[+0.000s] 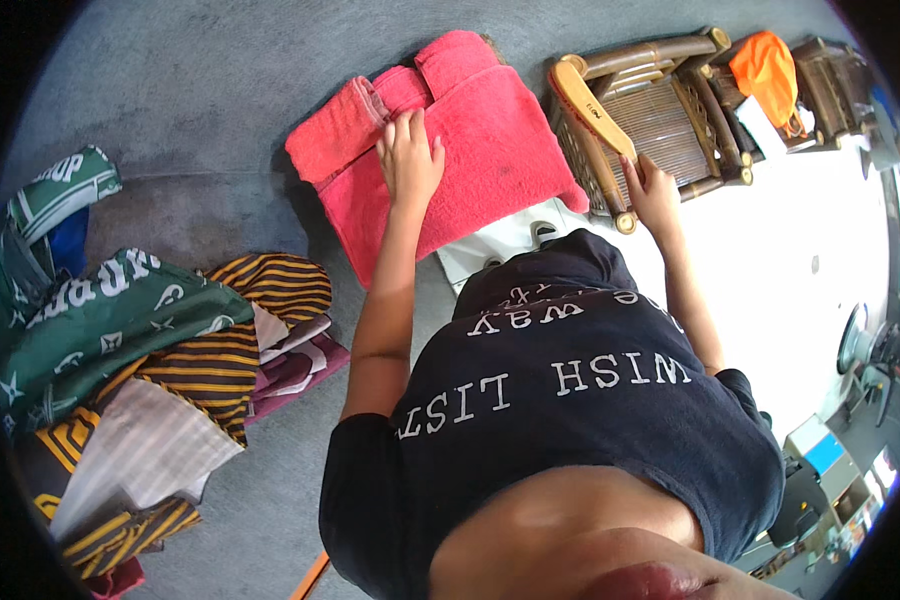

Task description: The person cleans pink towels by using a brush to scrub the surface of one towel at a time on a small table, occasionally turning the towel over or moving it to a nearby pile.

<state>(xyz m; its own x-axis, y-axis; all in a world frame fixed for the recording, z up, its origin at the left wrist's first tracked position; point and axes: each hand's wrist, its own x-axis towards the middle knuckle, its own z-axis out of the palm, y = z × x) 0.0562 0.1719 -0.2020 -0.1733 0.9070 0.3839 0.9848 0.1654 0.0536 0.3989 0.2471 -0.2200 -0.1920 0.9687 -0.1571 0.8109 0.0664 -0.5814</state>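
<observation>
A thick red towel point(487, 157), folded with rolled-over parts along its far edge, lies over a white plastic stool or stand point(521, 229). Dark smudges mark the cloth. Resting on the towel beside the fold, my left hand point(411, 161) has its fingers extended and its thumb apart. My right hand point(654, 196) grips the narrow handle of a curved wooden brush point(591, 105), to the right of the towel. Reddish bristles show along the brush's left edge; its back bears writing. The brush is over the near edge of a bamboo chair.
The bamboo chair point(656, 112) stands right of the towel, with an orange cloth or bag point(769, 75) beyond it. Green printed garments point(120, 322) and black-and-yellow striped clothing point(210, 367) lie piled at left. A fan point(855, 337) and a cabinet point(825, 450) stand far right.
</observation>
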